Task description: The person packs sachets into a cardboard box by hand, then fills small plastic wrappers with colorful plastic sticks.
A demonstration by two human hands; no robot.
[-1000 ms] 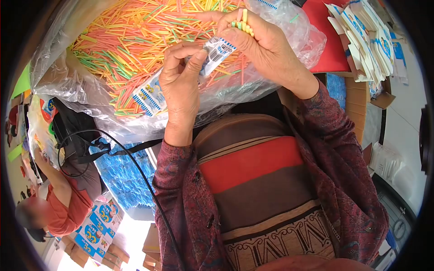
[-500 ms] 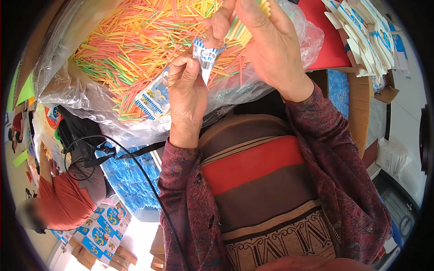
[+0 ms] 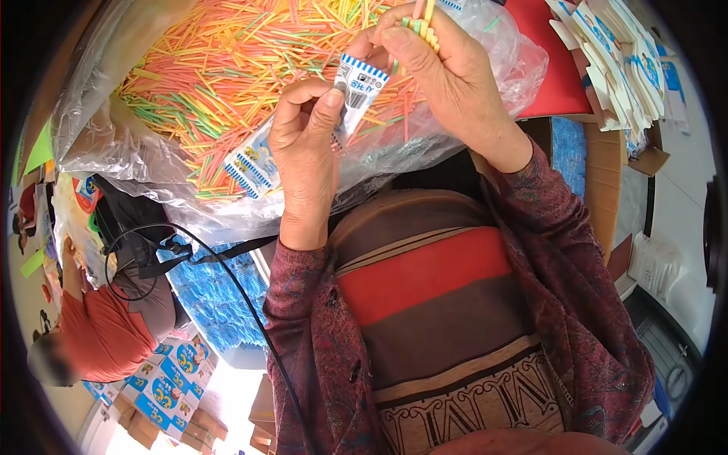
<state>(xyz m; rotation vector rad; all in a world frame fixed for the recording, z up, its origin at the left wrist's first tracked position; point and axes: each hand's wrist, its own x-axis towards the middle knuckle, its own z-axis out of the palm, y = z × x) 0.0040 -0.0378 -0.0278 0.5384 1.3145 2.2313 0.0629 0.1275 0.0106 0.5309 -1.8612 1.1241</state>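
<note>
My left hand (image 3: 303,163) is closed, its thumb and fingers pinching a small white-and-blue printed packet (image 3: 360,87). Another striped packet end (image 3: 254,167) sticks out on the far side of that hand, partly hidden by the fingers. Beside the packet's upper end, my right hand (image 3: 462,87) is wrapped round a bundle of thin yellow, pink and green sticks (image 3: 421,32). Its fingertips are close to the packet's edge; whether they touch it I cannot tell. Below both hands lies a large heap of similar coloured sticks (image 3: 235,68) in a clear plastic bag (image 3: 144,163).
Flattened white-and-blue cartons (image 3: 614,64) are stacked at upper right on a red surface (image 3: 535,53). Blue packets (image 3: 220,299) fill a container at left. A black cable (image 3: 227,269) crosses near my left sleeve. Another person in a red shirt (image 3: 106,334) is at lower left.
My right hand has tilted and come down slightly, and the stick bundle now shows end-on. The packet in my left hand has turned and shows more of its printed face.
</note>
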